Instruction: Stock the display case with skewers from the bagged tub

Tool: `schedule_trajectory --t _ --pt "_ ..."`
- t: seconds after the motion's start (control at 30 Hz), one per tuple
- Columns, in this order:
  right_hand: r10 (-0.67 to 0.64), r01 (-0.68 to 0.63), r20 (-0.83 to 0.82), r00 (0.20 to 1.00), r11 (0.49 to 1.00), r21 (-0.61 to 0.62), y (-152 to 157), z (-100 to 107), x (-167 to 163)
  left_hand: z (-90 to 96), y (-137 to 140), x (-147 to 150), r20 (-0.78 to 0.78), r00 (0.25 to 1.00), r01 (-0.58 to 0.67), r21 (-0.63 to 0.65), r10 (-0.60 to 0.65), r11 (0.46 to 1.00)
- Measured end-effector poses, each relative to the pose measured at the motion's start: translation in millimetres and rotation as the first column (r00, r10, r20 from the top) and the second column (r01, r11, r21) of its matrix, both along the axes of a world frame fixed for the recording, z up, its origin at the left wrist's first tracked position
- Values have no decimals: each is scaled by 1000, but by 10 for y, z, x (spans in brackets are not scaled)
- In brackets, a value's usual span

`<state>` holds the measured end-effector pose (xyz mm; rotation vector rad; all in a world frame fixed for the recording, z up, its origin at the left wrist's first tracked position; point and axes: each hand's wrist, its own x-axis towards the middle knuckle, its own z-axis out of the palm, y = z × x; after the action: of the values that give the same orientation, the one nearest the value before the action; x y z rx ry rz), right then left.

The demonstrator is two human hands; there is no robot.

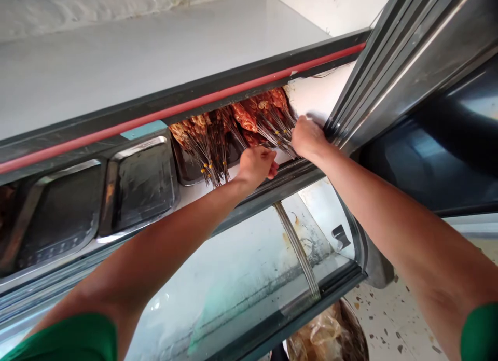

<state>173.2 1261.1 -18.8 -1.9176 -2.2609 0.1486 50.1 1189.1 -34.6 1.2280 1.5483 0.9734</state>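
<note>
Handling the meat skewers at the display case's right end, keep their bare metal ends aligned. Your left hand curls, your right hand bends beside them; cannot tell whether either grips any.

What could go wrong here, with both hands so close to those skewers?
A finger might get poked: the skewers' thin bare ends stick out towards the person, near the left hand.

Some ends reach past the tray's front rim, so a passing forearm could snag and drag them.

The right hand is close to the metal frame, so a quick move might knock its knuckles.
</note>
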Motion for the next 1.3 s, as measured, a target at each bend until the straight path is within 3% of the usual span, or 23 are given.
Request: schedule_trajectory --t 0.03,0.1,0.2,0.33,0.47,0.57,0.77,0.9,1.07,1.3 --pt "17 -18 18 1000 997 75 -160 53 40 55 -78 -118 -117 993 17 114 -3 993" --pt "97 -109 69 993 977 183 -483 111 164 159 -194 -379 -377 925 92 352 51 931" --pt "105 -123 98 990 973 197 -828 42 385 204 -235 -722 -645 747 269 516 162 813" --pt "69 -78 54 996 980 181 -900 -216 533 36 -184 -888 -825 559 543 444 88 713" --pt "-54 45 40 998 976 214 -792 -336 499 -73 -171 -797 -883 460 609 387 89 692" --pt "-58 39 95 994 981 191 -753 -303 451 -25 -158 -599 -894 432 622 392 120 678" --pt "-1 -34 242 970 989 141 -706 -238 407 -37 33 21 -950 247 738 311 190 598" --pt "65 -121 313 947 980 161 -663 -281 451 -131 186 180 -970 199 761 242 139 602" --pt "159 -226 373 914 963 145 -657 -332 470 -146 232 106 -983 175 768 167 48 619" --pt "135 -184 366 921 977 104 -671 -318 406 -125 288 111 -980 196 748 120 -45 653"
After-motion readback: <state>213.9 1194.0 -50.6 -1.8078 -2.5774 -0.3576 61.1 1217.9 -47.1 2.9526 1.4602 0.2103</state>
